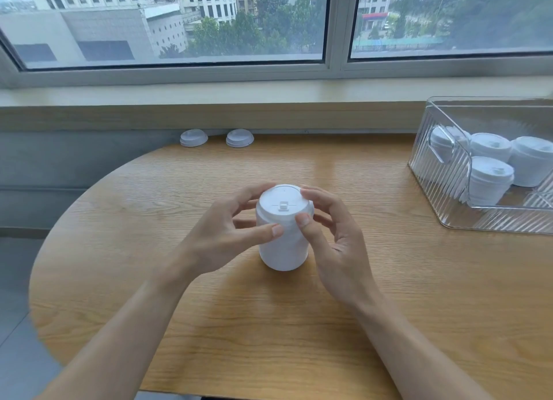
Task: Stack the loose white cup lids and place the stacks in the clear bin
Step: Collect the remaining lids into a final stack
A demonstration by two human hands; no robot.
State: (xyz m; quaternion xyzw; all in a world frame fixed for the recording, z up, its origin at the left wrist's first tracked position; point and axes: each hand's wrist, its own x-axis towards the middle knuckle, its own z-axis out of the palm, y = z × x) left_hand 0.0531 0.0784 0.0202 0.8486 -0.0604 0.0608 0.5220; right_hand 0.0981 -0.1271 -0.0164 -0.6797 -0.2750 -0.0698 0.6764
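Observation:
A tall stack of white cup lids (283, 244) stands upright in the middle of the wooden table (389, 280). My left hand (221, 238) holds its left side, thumb on the front and fingers curled round the top rim. My right hand (332, 241) holds its right side, thumb pressed on the upper edge. Two loose white lids lie at the table's far edge under the sill, one on the left (193, 137) and one on the right (239, 137). The clear ribbed bin (443, 202) at the right contains several lid stacks (489, 179).
A window sill (269, 92) and grey wall run along the table's far side. The table's rounded edge curves away on the left, with grey floor (18, 310) below it.

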